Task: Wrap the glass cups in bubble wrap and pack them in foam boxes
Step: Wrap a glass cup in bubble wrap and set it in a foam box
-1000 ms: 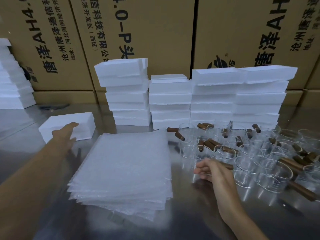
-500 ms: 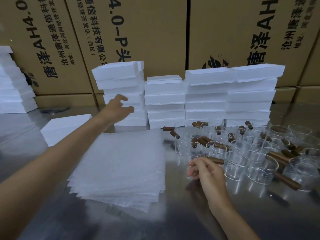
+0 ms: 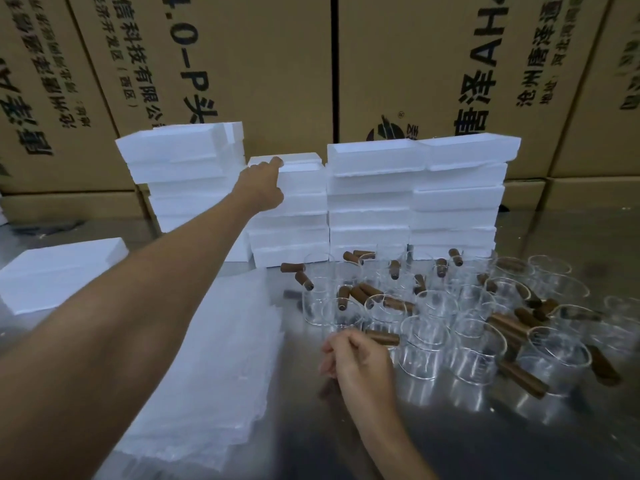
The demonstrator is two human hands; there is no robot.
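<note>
The left hand reaches out at arm's length to the second stack of foam boxes, its fingers curled over the near top edge of the uppermost box and its thumb low on the front face. Just left of this hand stands a taller foam stack; to its right, two more stacks sit side by side. All of them back onto large printed cardboard cartons.

The right hand is close to the person, fingers bent around the brown wooden handle of a glass cup, which stands on the shiny metal table. Beyond and to the right of this hand crowd many more glass cups with the same brown handles, upright and touching one another.

Between the two arms, left of the right hand, lies a pile of bubble wrap sheets. Under the left forearm's far side, a single foam box rests flat on the table.
</note>
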